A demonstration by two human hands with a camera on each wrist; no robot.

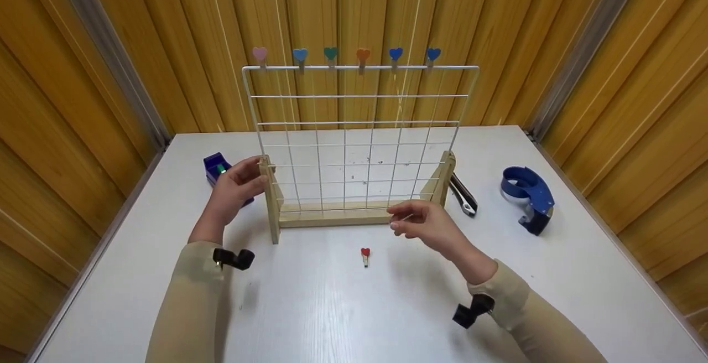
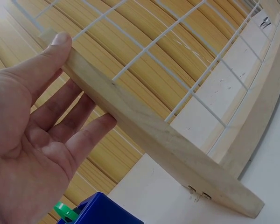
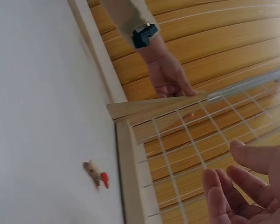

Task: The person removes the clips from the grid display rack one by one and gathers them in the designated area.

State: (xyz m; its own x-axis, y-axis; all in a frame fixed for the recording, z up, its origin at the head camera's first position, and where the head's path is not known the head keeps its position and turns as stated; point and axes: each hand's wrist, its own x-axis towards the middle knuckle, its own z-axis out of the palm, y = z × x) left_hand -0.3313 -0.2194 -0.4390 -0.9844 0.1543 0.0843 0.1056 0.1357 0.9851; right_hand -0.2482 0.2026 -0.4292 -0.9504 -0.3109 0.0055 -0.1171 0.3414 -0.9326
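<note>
A white wire grid (image 1: 344, 145) stands upright in a wooden stand (image 1: 335, 218). My left hand (image 1: 235, 188) grips the stand's left post (image 2: 130, 116) near its top, the thumb on the near face and the fingers behind. In front of the grid's lower right, my right hand (image 1: 423, 223) hovers with loosely bent fingers and nothing between them. A small wooden clothespin with a red heart (image 1: 365, 256) lies on the table before the stand. Along the grid's top wire sit several heart clothespins, among them a pink one (image 1: 260, 54), an orange one (image 1: 363, 55) and a green one (image 1: 331, 53).
A blue tape dispenser (image 1: 536, 194) lies at the right of the white table (image 1: 310, 307). Beside the right post rests a black-handled utility knife (image 1: 463, 196). Behind my left hand is a dark blue object with a green part (image 1: 213, 165). Yellow slatted walls surround the table.
</note>
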